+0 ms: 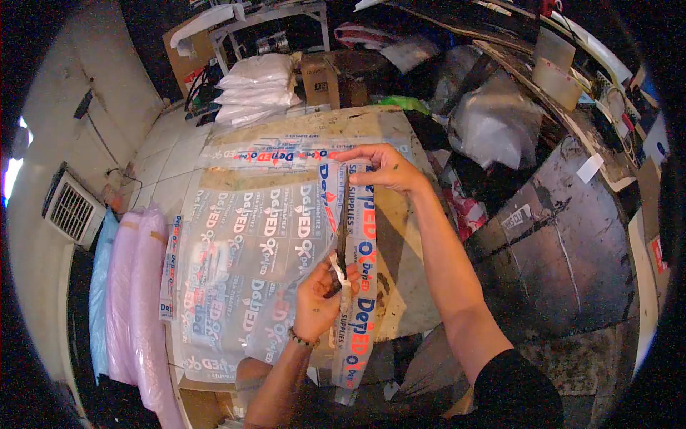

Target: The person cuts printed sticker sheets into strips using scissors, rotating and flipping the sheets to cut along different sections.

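Hard to make out: pale slim object (337, 270), partly behind fingers
Left hand (321, 299): curled around that object, against the strip
Right hand (389, 169): thumb and forefinger pinching the strip's top end
Printed strip (364, 286): along the printed sheet's (264, 247) right edge

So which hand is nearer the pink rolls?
Left. The left hand is across the printed plastic from the pink rolls; the right hand is farther right and higher in view.
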A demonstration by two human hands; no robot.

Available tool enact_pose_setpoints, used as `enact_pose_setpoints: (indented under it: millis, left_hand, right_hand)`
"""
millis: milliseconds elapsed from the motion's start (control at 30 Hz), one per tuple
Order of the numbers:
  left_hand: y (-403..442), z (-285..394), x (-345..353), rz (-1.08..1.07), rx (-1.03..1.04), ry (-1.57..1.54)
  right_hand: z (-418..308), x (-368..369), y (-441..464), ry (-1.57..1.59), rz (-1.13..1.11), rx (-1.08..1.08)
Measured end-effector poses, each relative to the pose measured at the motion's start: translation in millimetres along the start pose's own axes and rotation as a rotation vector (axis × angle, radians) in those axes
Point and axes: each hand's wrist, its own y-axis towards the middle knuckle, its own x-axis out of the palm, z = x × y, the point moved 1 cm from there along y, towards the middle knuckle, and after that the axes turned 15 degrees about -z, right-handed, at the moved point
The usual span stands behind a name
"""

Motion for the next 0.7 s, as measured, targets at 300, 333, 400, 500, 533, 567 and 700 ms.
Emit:
enact_pose_setpoints:
  millis: [300, 333, 400, 500, 533, 567, 700]
  left_hand:
    - [1.9, -8.9, -6.5, -0.035, 0.022, 0.003]
    - [2.4, -7.3, -6.2, -0.035, 0.015, 0.002]
    - [3.2, -1.7, -3.5, -0.026, 0.025, -0.044]
    - [4.3, -4.1, -4.5, -0.031, 0.035, -0.046]
    - [4.5, -5.5, -5.3, -0.036, 0.037, -0.036]
    - [4.5, -5.4, -5.7, -0.04, 0.037, -0.052]
    - [4.7, 1.3, -2.4, -0.029, 0.007, -0.081]
  right_hand:
    - [-1.6, -1.1, 0.8, -0.022, -0.026, -0.038]
    - [-1.5, -1.5, 0.9, -0.026, -0.03, -0.038]
    - [-1.9, -2.4, 1.2, -0.106, -0.042, -0.042]
    - [-1.1, -1.6, 1.8, -0.097, -0.049, -0.041]
    - [-0.8, -1.2, 2.1, -0.073, -0.049, -0.04]
    - [-0.6, -1.2, 2.1, -0.062, -0.049, -0.034]
    - [-1.1, -1.0, 1.1, -0.046, -0.043, -0.025]
